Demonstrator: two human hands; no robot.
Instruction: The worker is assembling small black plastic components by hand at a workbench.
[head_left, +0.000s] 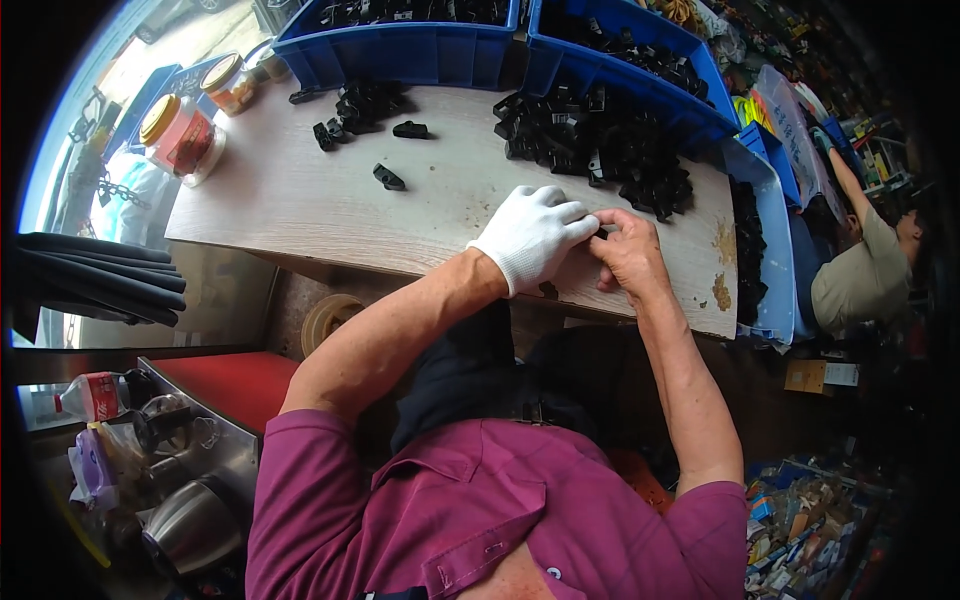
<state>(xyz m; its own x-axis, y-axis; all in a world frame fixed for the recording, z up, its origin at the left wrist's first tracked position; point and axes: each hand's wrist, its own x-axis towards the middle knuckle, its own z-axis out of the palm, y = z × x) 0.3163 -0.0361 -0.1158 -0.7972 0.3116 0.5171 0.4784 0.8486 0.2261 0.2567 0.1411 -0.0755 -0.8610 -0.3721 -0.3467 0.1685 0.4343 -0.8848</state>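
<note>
My left hand (532,234), in a white knitted glove, meets my bare right hand (634,258) over the front part of the table (290,195). Both have their fingers closed around a small black plastic part (601,234), mostly hidden by the fingers. Just beyond them lies a big heap of black plastic parts (570,140). A smaller heap of such parts (365,105) sits farther left, and two single pieces, one black part (410,130) and another black part (388,178), lie apart from it.
Two blue bins, a left one (400,55) and a right one (630,75), hold more black parts along the far edge. A light-blue bin (778,240) stands at the right. Lidded jars (185,140) are at the left; another person (860,275) is at far right.
</note>
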